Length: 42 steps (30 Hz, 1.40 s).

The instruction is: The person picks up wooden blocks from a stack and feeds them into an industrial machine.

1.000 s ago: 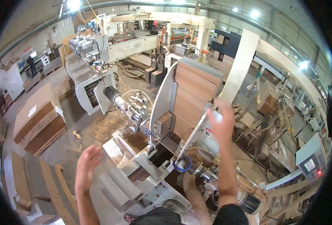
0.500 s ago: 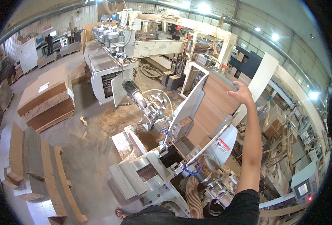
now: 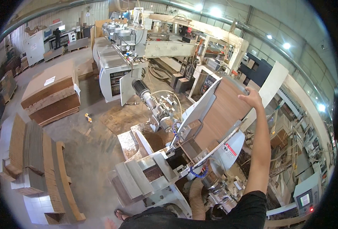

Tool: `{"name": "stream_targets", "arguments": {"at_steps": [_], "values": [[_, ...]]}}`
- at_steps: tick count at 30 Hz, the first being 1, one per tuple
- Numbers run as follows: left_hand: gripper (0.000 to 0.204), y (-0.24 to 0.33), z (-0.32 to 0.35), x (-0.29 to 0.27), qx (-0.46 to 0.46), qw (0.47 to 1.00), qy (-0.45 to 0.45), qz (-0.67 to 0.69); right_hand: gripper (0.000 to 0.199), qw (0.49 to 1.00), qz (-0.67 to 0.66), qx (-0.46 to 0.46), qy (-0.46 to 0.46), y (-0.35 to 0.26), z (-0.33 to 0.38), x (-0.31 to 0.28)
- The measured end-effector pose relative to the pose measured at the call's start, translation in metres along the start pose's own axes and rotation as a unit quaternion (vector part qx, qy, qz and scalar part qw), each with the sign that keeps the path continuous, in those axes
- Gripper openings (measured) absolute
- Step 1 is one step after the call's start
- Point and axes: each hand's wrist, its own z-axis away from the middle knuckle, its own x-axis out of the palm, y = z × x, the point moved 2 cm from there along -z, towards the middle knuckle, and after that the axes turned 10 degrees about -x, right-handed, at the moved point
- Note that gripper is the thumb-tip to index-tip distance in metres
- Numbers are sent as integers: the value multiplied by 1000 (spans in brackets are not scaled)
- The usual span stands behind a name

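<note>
My right arm reaches far forward, and my right hand [image 3: 254, 100] is at the upper right corner of a stack of brown boards [image 3: 227, 108]. Its thumb and fingers are apart in a curve, nearest the stack's far edge; whether they touch it is hard to tell. The stack slants between two pale upright guards of a machine, one of them a white guard [image 3: 230, 149] with a red-and-white label. A blurred, skin-coloured patch at the lower edge, beside my sandalled foot [image 3: 121, 214], may be my left hand; its fingers cannot be made out.
Before me is a metal machine bed [image 3: 146, 179] with a ribbed hose [image 3: 196, 200]. A motor [image 3: 140, 87] juts out beyond it. Board stacks [image 3: 50, 91] and long panels [image 3: 35, 152] stand on the left. A control panel [image 3: 305, 198] is at lower right; a person [image 3: 57, 38] stands far back.
The view has shifted slightly, so the machine sits further right. My right hand stays by the stack's far corner, its fingers a little lower. A skin-coloured blur has appeared at the lower edge.
</note>
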Motion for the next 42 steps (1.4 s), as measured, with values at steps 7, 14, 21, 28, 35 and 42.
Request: {"name": "stream_targets", "arguments": {"at_steps": [7, 14, 21, 28, 35, 42], "values": [[49, 16, 1, -24, 22, 997, 34, 68, 73, 995, 79, -13, 64, -13, 15, -1], [58, -36, 15, -27, -75, 996, 38, 11, 45, 935, -241, -161, 203, -151, 112, 30], [59, -76, 2, -24, 64, 987, -3, -151, 59, 945, -228, -93, -217, -226, 213, 304], [64, -85, 50, -28, -16, 985, 77, 154, 97, 951, -13, 46, -307, -211, 252, 395], [54, -167, -18, -72, 48, 998, 31, -12, 85, 972, -46, -55, -222, -239, 280, 384], [50, -166, -30, -79, 60, 976, 90, -191, 83, 962, 20, -100, -252, -243, 311, 391]]}}
